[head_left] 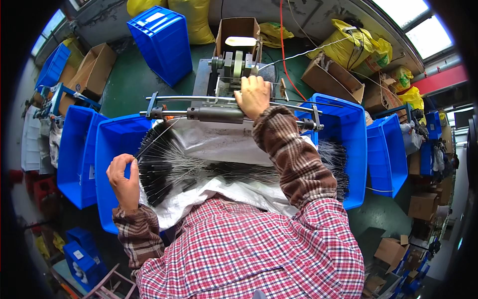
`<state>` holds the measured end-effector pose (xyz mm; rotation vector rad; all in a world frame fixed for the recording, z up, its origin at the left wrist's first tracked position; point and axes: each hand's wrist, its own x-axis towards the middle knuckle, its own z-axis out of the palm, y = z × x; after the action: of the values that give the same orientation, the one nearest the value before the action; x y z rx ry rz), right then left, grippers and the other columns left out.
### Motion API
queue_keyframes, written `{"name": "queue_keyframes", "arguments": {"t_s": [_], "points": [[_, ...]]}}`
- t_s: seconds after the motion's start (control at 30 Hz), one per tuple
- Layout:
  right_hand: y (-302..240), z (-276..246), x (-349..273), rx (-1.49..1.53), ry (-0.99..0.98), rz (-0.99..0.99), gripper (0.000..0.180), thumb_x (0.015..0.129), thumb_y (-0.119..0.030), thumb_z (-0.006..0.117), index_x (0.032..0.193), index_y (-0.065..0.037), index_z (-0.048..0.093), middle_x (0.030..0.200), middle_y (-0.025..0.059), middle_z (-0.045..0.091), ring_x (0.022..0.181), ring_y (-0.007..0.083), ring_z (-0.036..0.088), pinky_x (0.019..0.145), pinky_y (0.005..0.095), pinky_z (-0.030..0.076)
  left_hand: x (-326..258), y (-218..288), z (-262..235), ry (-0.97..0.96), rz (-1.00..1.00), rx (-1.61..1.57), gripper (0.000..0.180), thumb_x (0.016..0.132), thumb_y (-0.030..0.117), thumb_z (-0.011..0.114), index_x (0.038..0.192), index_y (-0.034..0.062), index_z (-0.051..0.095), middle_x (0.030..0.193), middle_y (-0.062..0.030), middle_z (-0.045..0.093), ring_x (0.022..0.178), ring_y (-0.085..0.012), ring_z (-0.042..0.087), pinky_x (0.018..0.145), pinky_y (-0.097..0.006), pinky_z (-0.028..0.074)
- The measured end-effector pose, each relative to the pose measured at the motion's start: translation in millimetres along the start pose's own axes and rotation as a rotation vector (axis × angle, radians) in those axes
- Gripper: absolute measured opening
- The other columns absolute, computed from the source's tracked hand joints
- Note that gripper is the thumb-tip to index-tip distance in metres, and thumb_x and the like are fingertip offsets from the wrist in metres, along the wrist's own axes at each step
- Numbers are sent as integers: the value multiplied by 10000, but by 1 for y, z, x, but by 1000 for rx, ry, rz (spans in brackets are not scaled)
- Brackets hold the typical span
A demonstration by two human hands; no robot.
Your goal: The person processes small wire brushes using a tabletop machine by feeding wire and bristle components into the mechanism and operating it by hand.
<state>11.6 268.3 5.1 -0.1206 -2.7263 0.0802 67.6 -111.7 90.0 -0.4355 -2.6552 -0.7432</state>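
Observation:
My left hand (123, 178) pinches the end of a thin grey wire (155, 140) that slants up toward the metal rail (219, 114). It hovers over the left end of a fanned pile of black-sleeved wires (169, 172) lying on a white sack (224, 144) inside a wide blue bin (112, 149). My right hand (254, 94) reaches forward over the rail and rests on the small grey machine (231, 67), fingers curled on its front part. Both sleeves are red plaid.
Blue bins stand at the left (74, 154), right (386, 154) and far back (162, 42). Cardboard boxes (94, 70) and yellow sacks (356, 47) ring the green floor. A red cable (285, 45) runs to the machine.

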Motion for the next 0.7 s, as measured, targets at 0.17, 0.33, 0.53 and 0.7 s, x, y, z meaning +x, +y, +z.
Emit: {"name": "queue_keyframes", "arguments": {"t_s": [0.17, 0.33, 0.53, 0.7], "points": [[33, -13, -12, -34, -18, 17, 307, 809, -355, 657, 950, -86, 619, 947, 77, 580, 922, 260, 533, 780, 427, 407, 2, 7, -35, 99, -86, -276, 43, 819, -17, 534, 838, -11, 571, 873, -101, 611, 855, -198, 574, 805, -300, 438], [107, -1, -1, -2, -91, 18, 155, 863, -232, 587, 890, -106, 672, 855, 86, 646, 864, 291, 619, 753, 429, 491, 18, 38, -27, -51, -88, -612, 67, 817, -15, 506, 828, -31, 570, 857, -100, 590, 821, -180, 557, 778, -283, 437], [99, -65, -15, 59, -155, -2, 138, 857, -187, 579, 845, -78, 663, 827, 123, 648, 823, 322, 622, 723, 415, 486, 22, 78, 17, -426, -66, -618, 65, 825, 39, 580, 828, -25, 582, 746, -51, 579, 748, -110, 553, 714, -261, 442], [35, -152, -51, 669, -553, -68, 254, 800, -191, 714, 1017, -59, 707, 878, 163, 681, 753, 307, 645, 688, 369, 512, 27, 109, 62, -586, -34, -682, 102, 825, 69, 599, 850, -30, 595, 752, -63, 610, 746, -122, 581, 723, -276, 464]]}}
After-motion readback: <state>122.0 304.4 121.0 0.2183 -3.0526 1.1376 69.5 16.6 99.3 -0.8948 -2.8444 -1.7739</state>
